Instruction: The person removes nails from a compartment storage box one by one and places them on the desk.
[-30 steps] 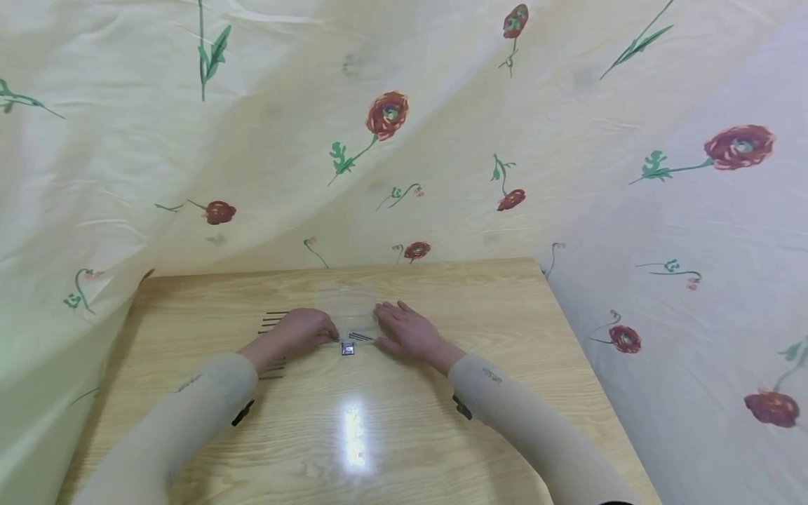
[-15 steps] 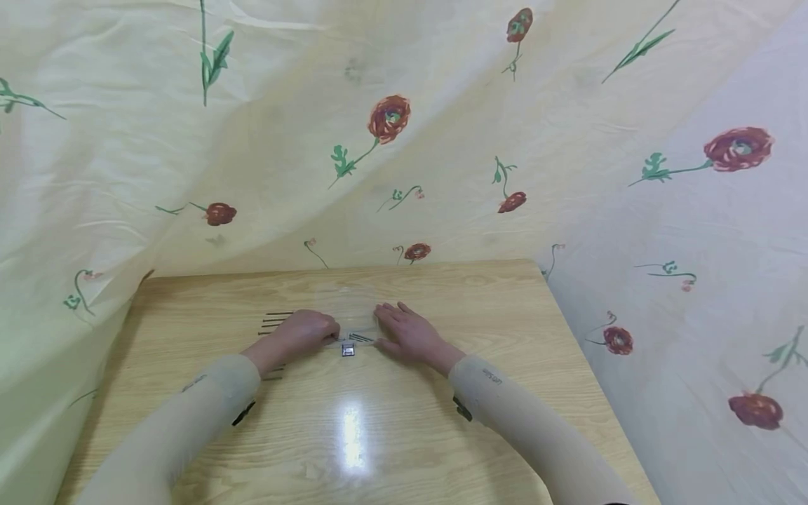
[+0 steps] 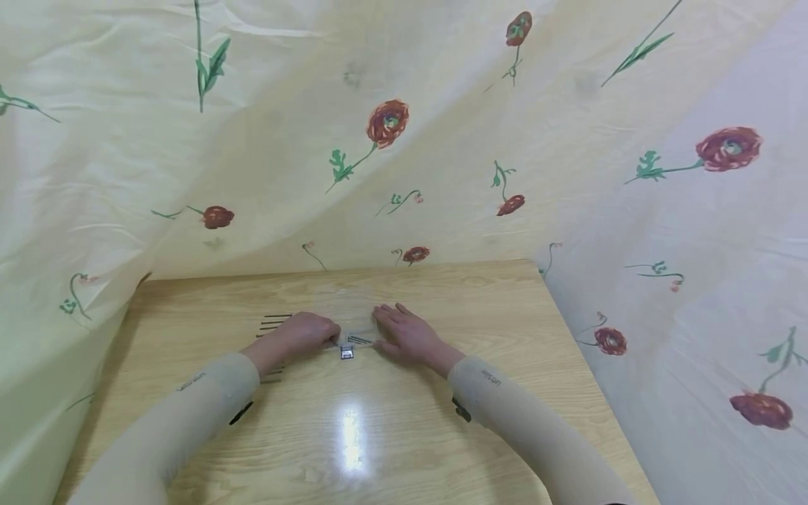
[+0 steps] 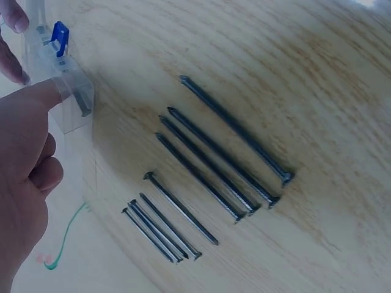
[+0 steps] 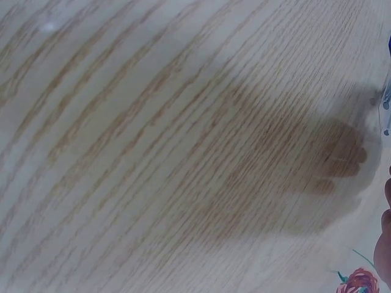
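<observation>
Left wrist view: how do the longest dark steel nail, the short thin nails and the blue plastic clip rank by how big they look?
1. Longest dark steel nail, lying highest on the wooden table.
2. Short thin nails; they look alike in length.
3. Blue plastic clip on the clear plastic case, smallest, though partly hidden.

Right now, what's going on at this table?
A person works at a wooden table with both hands on a clear plastic box. The left hand has its index finger stretched out onto the box by its blue latch, the other fingers curled. The right hand lies flat on the box's other side. Some nails are inside the box; two rows of loose nails, long and short, lie on the table beside the left hand.
</observation>
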Demonstrator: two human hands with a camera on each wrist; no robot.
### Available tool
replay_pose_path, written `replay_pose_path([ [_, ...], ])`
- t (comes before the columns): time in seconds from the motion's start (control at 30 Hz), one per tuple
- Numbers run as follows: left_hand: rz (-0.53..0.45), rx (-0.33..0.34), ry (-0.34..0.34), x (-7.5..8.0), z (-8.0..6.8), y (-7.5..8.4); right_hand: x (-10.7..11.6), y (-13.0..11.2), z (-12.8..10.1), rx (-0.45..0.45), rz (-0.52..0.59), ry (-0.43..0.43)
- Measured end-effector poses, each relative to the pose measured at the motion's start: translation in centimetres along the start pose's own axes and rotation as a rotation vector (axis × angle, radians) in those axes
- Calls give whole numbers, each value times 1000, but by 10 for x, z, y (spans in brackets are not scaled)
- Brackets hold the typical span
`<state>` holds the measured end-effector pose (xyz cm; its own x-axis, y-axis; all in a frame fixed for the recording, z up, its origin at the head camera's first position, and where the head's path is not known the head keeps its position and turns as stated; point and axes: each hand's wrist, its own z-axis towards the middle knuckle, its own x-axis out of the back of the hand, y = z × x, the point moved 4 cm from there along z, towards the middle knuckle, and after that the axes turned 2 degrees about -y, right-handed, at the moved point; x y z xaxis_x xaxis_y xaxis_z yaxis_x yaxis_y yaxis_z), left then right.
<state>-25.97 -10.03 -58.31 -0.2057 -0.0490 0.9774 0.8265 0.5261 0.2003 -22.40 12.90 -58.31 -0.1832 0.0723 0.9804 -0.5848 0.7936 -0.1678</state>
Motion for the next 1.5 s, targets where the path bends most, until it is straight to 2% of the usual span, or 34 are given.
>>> replay_pose_path([
  [0.33,4,19,-18,-3,-18,2,0,-13,0,7,-13,-1],
  [0.47,-56,52,-22,0,-25,3,-1,-18,1,2,-17,-10],
  [0.6,-125,74,14,6,-32,2,-3,-21,1,-2,-35,-19],
  [0.73,-206,94,54,15,-39,1,-4,-24,0,-1,-46,-18],
  [0.9,-276,142,66,30,-53,-2,-6,-25,-2,-5,-39,-20],
  [1.17,-250,155,109,41,-94,-8,-3,-26,-9,-19,-7,-8],
  [1.3,-238,166,134,36,-119,-13,-3,-26,-11,-30,-3,-5],
  [1.5,-237,206,123,23,-150,-18,0,-27,-14,-60,9,-29],
])
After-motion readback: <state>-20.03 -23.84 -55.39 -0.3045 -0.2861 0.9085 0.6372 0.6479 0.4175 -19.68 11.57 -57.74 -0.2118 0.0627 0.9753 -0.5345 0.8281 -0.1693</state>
